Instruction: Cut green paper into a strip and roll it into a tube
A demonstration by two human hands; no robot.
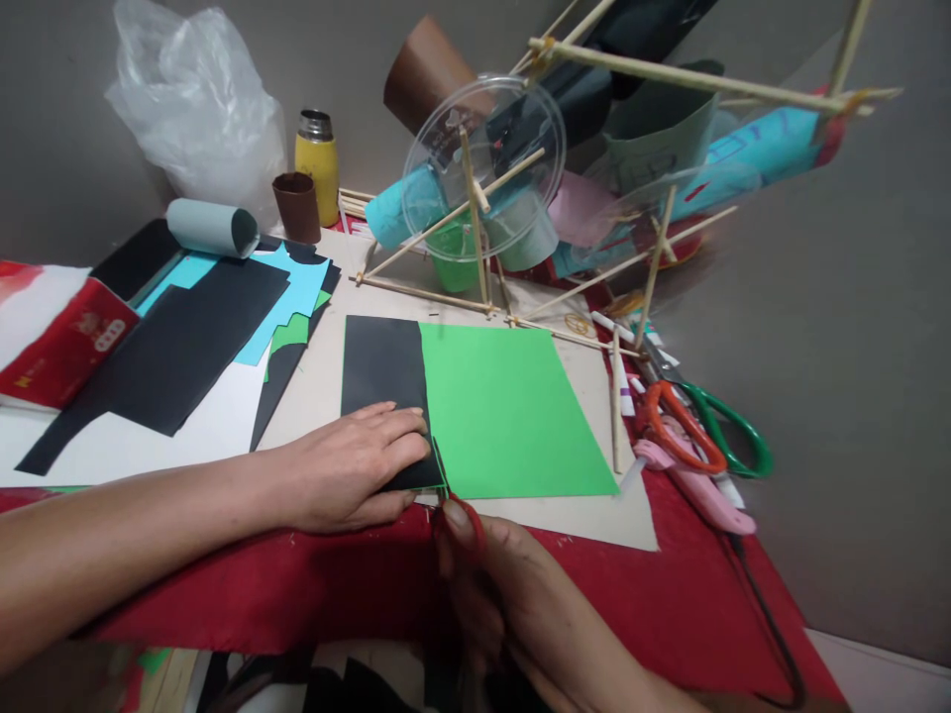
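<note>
A green sheet of paper (512, 411) lies on a beige board, with a black paper piece (382, 361) over its left part. My left hand (357, 460) rests flat on the lower part of the black piece, fingers stretched out. My right hand (494, 564) is closed around small red-handled scissors (472, 520), mostly hidden by the fingers. The scissors are at the near edge of the green sheet, beside the black piece's lower right corner. A narrow slit shows in the green there.
Stick frames (423, 292) with clear plastic discs (482, 168) and paper tubes stand behind. Large scissors (684, 426) and a pink glue gun (705, 485) lie right. Paper scraps (200, 347), a red packet (66, 337), a yellow bottle (317, 168) and a plastic bag (197, 99) are left.
</note>
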